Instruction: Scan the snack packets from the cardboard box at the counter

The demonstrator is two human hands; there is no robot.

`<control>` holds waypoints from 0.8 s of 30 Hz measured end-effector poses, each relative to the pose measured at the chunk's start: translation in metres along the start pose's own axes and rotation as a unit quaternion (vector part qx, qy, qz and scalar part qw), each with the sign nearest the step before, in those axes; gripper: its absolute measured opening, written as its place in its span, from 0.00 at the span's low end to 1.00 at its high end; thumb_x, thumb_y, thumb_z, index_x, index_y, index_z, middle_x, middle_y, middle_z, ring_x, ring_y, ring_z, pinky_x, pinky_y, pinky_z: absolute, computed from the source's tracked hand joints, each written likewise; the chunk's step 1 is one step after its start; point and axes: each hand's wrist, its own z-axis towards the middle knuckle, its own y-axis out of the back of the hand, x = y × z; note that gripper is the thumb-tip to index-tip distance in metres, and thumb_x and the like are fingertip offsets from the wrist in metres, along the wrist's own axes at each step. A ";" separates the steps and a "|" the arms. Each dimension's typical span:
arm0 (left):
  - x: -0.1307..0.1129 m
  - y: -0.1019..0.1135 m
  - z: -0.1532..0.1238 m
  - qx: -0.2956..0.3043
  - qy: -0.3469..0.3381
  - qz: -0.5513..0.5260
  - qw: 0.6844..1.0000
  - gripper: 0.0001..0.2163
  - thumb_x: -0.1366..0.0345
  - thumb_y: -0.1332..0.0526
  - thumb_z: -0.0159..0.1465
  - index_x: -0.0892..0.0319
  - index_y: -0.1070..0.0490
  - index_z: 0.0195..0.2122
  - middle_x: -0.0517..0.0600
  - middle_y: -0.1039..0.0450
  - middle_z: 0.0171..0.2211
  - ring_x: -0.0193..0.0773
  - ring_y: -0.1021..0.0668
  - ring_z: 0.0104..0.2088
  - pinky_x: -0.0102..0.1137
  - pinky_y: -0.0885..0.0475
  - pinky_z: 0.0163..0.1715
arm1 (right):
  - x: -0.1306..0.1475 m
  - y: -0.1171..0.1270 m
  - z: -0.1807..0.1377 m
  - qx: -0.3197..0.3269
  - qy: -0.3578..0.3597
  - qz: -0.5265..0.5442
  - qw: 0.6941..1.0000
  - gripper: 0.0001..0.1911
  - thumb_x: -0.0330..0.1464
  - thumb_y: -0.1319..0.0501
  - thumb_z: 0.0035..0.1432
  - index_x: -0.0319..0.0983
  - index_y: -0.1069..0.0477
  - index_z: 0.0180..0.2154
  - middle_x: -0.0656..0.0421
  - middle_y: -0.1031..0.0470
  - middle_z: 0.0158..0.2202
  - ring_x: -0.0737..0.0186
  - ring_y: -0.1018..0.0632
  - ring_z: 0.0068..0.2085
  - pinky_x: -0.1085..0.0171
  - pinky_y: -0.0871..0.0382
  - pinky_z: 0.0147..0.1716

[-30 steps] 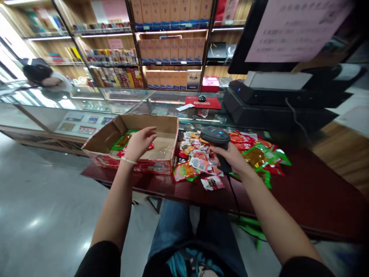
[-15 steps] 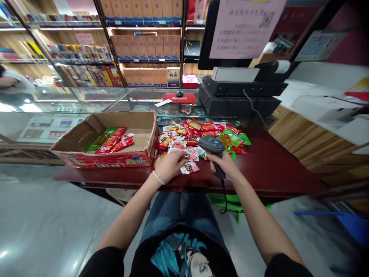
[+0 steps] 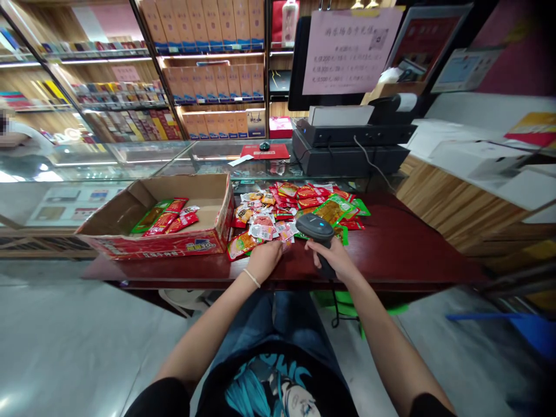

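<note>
My right hand (image 3: 336, 260) is wrapped around the handle of a black barcode scanner (image 3: 315, 227), its head pointing left over the pile and a small blue light glowing on top. Low over the table's front part, my left hand (image 3: 266, 259) has its fingers curled together on a small pink snack packet (image 3: 287, 247), mostly hidden behind them. Just beyond both hands lies a loose pile of snack packets (image 3: 299, 200) in red, green, orange and pink wrappers. A green-and-red packet (image 3: 242, 245) rests left of my left hand.
An open cardboard box (image 3: 208, 238) holding a few red and green packets stands left on the dark red table (image 3: 391, 243). Behind are a glass counter, a mouse (image 3: 264, 146) on a red mat, and a monitor (image 3: 299, 69). Another person (image 3: 21, 142) is at far left.
My left hand has drawn slightly towards me, its fingers now closed over the pink packet at the pile's front. The scanner stays in my right hand. The view has shifted slightly.
</note>
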 end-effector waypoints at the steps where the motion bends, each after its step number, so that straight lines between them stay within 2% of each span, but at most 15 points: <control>1: 0.004 0.001 0.002 -0.027 0.017 -0.062 0.998 0.15 0.60 0.50 0.69 0.60 0.26 0.44 0.56 0.23 0.37 0.44 0.22 0.39 0.35 0.29 0.42 | 0.000 0.000 0.000 0.002 -0.002 0.002 1.000 0.16 0.45 0.35 0.53 0.38 0.29 0.29 0.64 0.34 0.12 0.68 0.35 0.14 0.69 0.40 0.16; 3: 0.011 0.002 0.005 -0.064 0.060 -0.212 0.973 0.15 0.57 0.48 0.67 0.60 0.24 0.41 0.53 0.23 0.34 0.42 0.22 0.36 0.33 0.27 0.39 | -0.002 0.001 -0.001 0.005 -0.006 0.003 1.000 0.16 0.45 0.35 0.53 0.38 0.29 0.29 0.64 0.34 0.12 0.68 0.35 0.13 0.69 0.41 0.15; 6: 0.017 0.002 0.007 -0.056 0.141 -0.438 0.886 0.16 0.55 0.44 0.64 0.61 0.24 0.40 0.48 0.26 0.28 0.38 0.24 0.29 0.32 0.25 0.30 | -0.003 0.001 -0.002 0.005 -0.007 -0.008 1.000 0.16 0.45 0.35 0.53 0.37 0.29 0.29 0.64 0.34 0.11 0.68 0.35 0.13 0.68 0.41 0.16; 8: 0.017 0.003 0.007 -0.049 0.175 -0.534 0.825 0.15 0.55 0.41 0.62 0.61 0.25 0.41 0.47 0.27 0.28 0.35 0.25 0.26 0.32 0.24 0.27 | -0.003 0.000 -0.003 0.007 -0.010 -0.016 1.000 0.16 0.45 0.35 0.53 0.37 0.29 0.29 0.64 0.34 0.12 0.68 0.34 0.13 0.68 0.42 0.16; 10: 0.015 0.006 0.005 -0.052 0.185 -0.580 0.792 0.14 0.56 0.39 0.60 0.60 0.25 0.41 0.47 0.27 0.29 0.33 0.25 0.26 0.31 0.23 0.28 | -0.002 -0.001 -0.005 0.017 -0.016 -0.021 1.000 0.16 0.45 0.35 0.53 0.37 0.30 0.30 0.64 0.33 0.12 0.67 0.34 0.14 0.68 0.41 0.16; 13: 0.013 0.013 0.004 -0.055 0.193 -0.595 0.779 0.14 0.57 0.38 0.59 0.60 0.25 0.41 0.48 0.25 0.31 0.34 0.23 0.29 0.31 0.22 0.30 | 0.001 -0.003 -0.006 0.029 -0.018 -0.024 0.999 0.17 0.45 0.34 0.52 0.38 0.31 0.31 0.64 0.32 0.13 0.68 0.34 0.14 0.68 0.41 0.15; 17: 0.014 0.022 0.005 -0.067 0.187 -0.588 0.784 0.15 0.57 0.37 0.58 0.60 0.26 0.43 0.48 0.24 0.34 0.34 0.22 0.30 0.30 0.22 0.30 | 0.001 -0.006 -0.005 0.053 -0.017 -0.054 0.997 0.18 0.46 0.34 0.52 0.38 0.32 0.33 0.65 0.32 0.14 0.68 0.33 0.14 0.68 0.40 0.16; 24: 0.019 0.028 0.014 -0.099 0.177 -0.590 0.781 0.13 0.61 0.38 0.57 0.62 0.25 0.41 0.48 0.23 0.32 0.33 0.22 0.29 0.29 0.23 0.29 | 0.002 -0.012 -0.001 0.059 -0.008 -0.093 0.994 0.18 0.47 0.36 0.54 0.38 0.33 0.33 0.66 0.34 0.12 0.67 0.33 0.14 0.68 0.41 0.16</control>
